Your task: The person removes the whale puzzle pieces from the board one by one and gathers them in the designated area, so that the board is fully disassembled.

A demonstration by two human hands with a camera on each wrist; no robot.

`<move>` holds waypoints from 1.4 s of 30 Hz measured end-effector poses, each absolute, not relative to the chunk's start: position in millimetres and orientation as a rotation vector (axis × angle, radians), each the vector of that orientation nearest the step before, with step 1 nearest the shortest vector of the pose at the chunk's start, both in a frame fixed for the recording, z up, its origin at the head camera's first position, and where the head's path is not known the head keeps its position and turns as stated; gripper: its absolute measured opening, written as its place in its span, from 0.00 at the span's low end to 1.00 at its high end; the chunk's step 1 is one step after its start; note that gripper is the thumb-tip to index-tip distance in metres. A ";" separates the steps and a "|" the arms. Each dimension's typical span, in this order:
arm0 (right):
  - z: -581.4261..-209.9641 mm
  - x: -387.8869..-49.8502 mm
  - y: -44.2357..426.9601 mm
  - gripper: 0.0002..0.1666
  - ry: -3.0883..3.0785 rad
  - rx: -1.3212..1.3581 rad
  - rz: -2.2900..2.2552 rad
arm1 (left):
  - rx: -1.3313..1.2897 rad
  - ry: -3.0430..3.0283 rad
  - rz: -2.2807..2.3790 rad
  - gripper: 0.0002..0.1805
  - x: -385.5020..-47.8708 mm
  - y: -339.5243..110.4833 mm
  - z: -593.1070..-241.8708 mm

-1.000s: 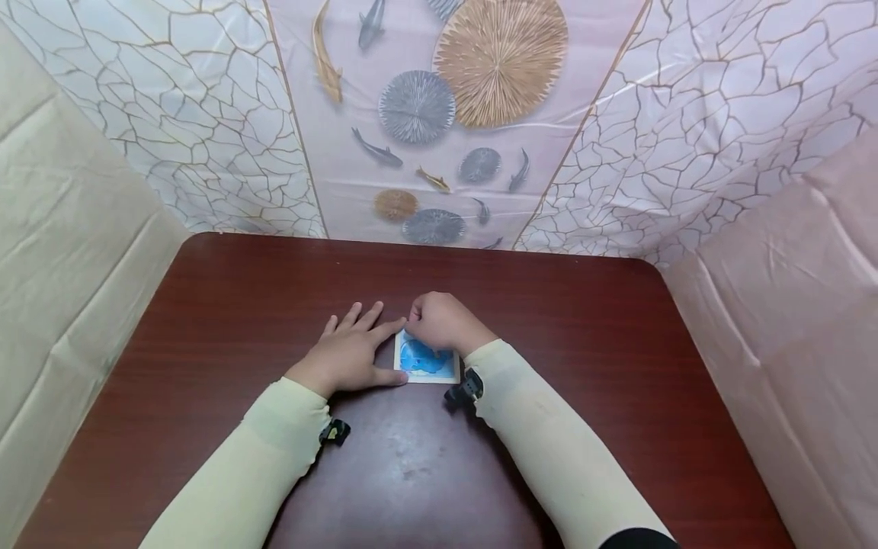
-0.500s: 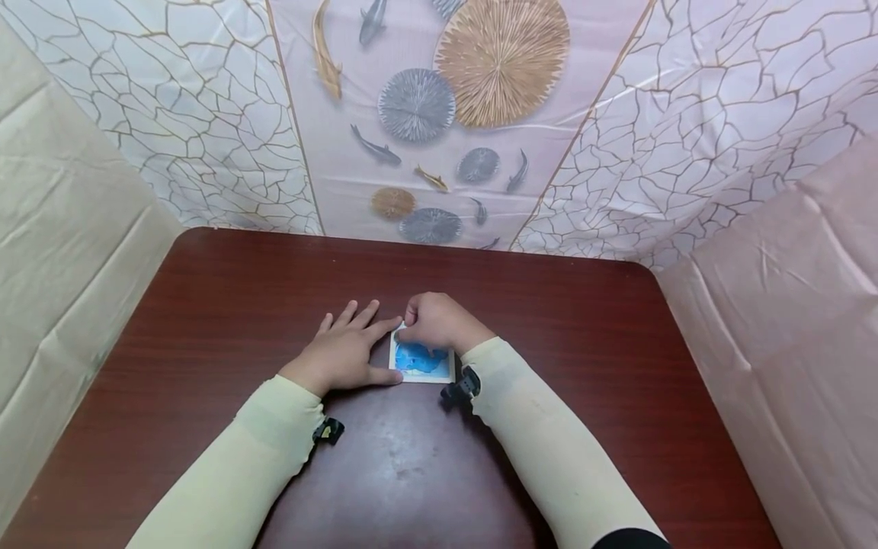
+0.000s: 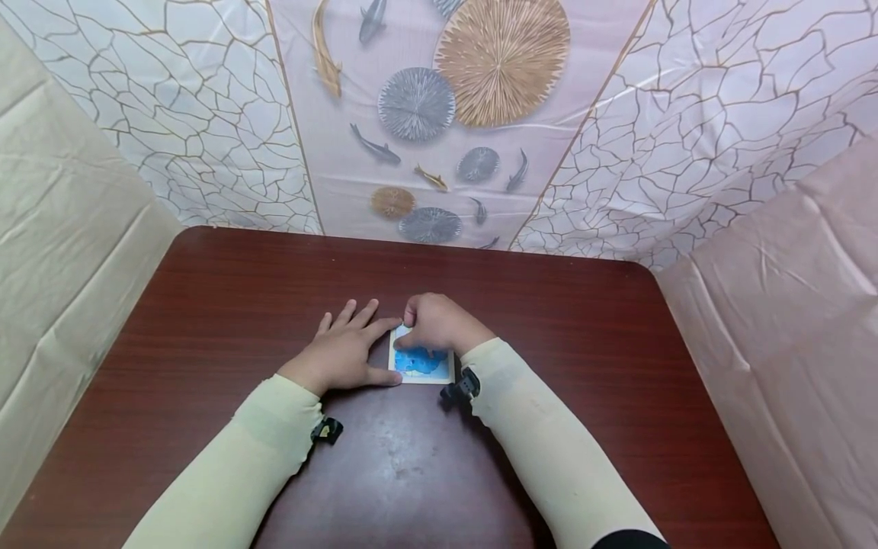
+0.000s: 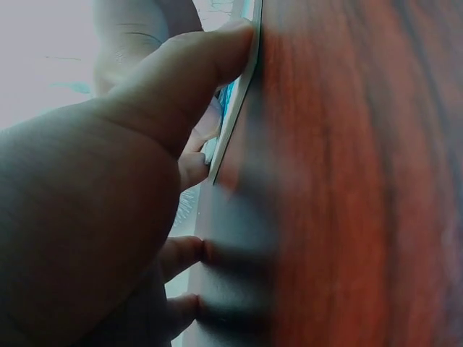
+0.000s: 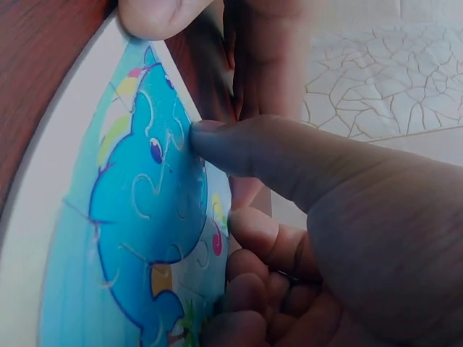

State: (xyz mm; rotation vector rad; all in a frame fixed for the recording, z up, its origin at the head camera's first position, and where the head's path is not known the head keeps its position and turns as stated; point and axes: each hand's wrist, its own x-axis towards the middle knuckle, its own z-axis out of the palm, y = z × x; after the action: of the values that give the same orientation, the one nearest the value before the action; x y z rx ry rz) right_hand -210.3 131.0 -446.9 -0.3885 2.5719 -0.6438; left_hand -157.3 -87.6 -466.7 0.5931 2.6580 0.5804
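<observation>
A small square jigsaw (image 3: 421, 364) with a pale frame and a blue sea-animal picture lies on the table, under both hands. My left hand (image 3: 338, 361) is spread at its left side, thumb at the near-left corner and index fingertip at the far-left one. In the left wrist view the left thumb (image 4: 181, 79) rests on the frame's edge (image 4: 235, 119). My right hand (image 3: 442, 324) covers the jigsaw's upper right part. Seen from the right wrist, the right thumb (image 5: 253, 148) presses on the picture (image 5: 155, 195), and the other fingers (image 5: 253, 282) are curled beside it.
The dark red-brown table (image 3: 583, 343) has rounded far corners. A patterned cloth (image 3: 425, 152) hangs behind it, with beige panels (image 3: 62, 229) at both sides. Small black devices (image 3: 461, 387) are strapped at the wrists over pale sleeves (image 3: 549, 427).
My right thumb has come out over the upper left of the picture and moved slightly nearer. The left hand holds its pose beside the frame, while the head view has shifted slightly.
</observation>
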 end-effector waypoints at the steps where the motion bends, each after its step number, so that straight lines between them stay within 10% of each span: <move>1: -446.9 -210.2 131.1 0.20 2.571 -0.390 -0.644 | 0.595 2.657 0.582 0.57 -157.4 -87.8 -466.9; 42: -465.5 -180.7 143.1 0.17 2.762 -0.635 -0.797 | 0.586 2.651 0.588 0.58 -157.9 -86.9 -469.2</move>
State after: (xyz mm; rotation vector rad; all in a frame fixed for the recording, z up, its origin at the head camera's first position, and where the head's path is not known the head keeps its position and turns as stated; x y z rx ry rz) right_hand -180.7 143.1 -465.5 -0.6350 2.7616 -0.7973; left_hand -157.9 -86.9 -469.2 0.5858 2.6512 0.5875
